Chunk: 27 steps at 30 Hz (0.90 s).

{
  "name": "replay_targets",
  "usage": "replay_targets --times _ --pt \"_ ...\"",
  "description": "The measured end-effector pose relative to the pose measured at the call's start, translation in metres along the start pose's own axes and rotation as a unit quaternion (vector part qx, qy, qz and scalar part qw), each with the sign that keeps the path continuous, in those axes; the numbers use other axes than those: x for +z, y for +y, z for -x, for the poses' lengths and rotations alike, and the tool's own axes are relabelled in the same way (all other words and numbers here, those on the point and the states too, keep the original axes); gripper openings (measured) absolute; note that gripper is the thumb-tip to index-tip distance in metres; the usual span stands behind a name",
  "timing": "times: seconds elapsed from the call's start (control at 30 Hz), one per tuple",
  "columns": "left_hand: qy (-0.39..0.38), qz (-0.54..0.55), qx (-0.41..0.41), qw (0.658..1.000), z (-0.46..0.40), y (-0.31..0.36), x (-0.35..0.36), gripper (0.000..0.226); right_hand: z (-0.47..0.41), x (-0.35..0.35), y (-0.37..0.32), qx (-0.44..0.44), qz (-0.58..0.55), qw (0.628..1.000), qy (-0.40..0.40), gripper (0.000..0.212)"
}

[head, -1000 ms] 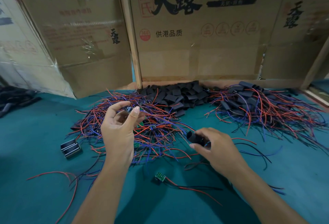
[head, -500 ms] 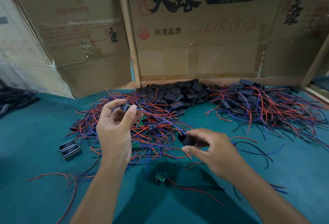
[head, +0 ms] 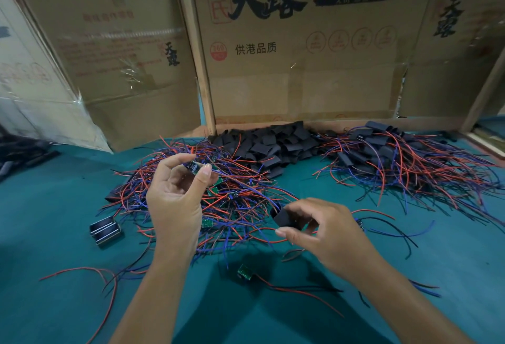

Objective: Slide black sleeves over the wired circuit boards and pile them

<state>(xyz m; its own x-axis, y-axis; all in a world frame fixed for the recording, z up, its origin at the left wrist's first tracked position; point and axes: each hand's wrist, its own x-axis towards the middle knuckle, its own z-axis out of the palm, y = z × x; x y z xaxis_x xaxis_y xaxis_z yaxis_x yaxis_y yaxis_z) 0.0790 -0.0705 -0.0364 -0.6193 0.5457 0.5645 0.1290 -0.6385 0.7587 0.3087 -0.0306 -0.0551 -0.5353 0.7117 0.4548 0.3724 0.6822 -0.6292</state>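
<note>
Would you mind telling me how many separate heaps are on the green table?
3: bare wired boards behind the hands, loose black sleeves against the cardboard, and sleeved boards on the right. A few stray pieces lie apart; more may sit outside the frame.

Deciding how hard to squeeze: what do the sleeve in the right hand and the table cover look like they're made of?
Sleeve: looks like thin, matte black flexible tubing, perhaps heat-shrink; the right hand pinches it and its mouth stays open, while those in the sleeve pile lie flattened. Table cover: teal and matte with no glare, probably felt or a soft mat; the weave is too fine to tell.
</note>
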Motion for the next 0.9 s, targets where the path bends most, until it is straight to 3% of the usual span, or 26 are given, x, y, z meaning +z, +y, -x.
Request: replay_targets --times 0.13,0.27,0.4,0.6,0.9 --pt "-0.056 -0.018 -0.014 0.998 0.015 -0.001 0.014 0.025 0.002 0.002 -0.001 0.008 0.053 0.998 0.024 0.025" --pt "-0.115 -0.029 -0.053 0.992 0.041 -0.004 0.033 0.01 0.001 0.004 -0.003 0.001 0.099 0.994 0.056 0.031" --pt "-0.147 -0.067 -0.063 0.985 0.056 -0.006 0.044 0.017 0.003 0.003 -0.002 0.009 0.096 0.992 0.079 0.032" --pt "-0.155 -0.04 -0.113 0.981 0.059 -0.006 0.046 0.027 0.004 0.003 -0.006 -0.011 0.101 0.99 0.096 0.033" --pt "-0.168 0.016 -0.146 0.975 0.063 -0.009 0.05 0.018 0.003 0.003 -0.006 -0.022 0.141 0.982 0.122 0.028"
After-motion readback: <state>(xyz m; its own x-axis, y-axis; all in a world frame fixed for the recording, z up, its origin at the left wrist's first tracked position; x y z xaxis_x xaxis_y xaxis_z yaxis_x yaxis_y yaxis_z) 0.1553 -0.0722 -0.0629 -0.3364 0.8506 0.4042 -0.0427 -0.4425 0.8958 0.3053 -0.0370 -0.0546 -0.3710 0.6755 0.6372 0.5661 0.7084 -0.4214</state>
